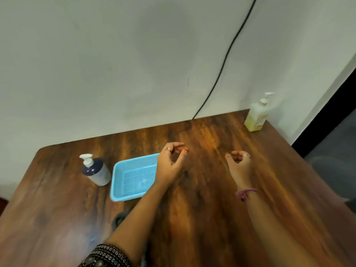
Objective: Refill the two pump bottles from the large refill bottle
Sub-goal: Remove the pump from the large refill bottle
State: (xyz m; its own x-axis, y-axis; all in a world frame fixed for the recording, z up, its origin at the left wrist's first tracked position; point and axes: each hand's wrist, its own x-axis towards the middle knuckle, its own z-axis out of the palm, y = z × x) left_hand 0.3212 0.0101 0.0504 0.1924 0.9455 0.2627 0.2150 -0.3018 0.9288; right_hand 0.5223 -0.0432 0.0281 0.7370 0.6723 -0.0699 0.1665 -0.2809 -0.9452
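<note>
From the head view, my left hand (169, 166) and right hand (239, 164) hover empty, fingers loosely curled. The dark pump bottle (96, 171) stands beside the blue tray (133, 177); the yellow bottle (258, 114) waits at the counter's (202, 209) far corner. I'd bring both close first, gripping low.

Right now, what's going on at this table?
A person holds both hands over a wooden table, touching nothing. The left hand hovers at the edge of an empty blue tray; the right hand is loosely curled. A dark-topped pump bottle stands left of the tray, a yellowish pump bottle at the far right corner. No pouring has started.
</note>
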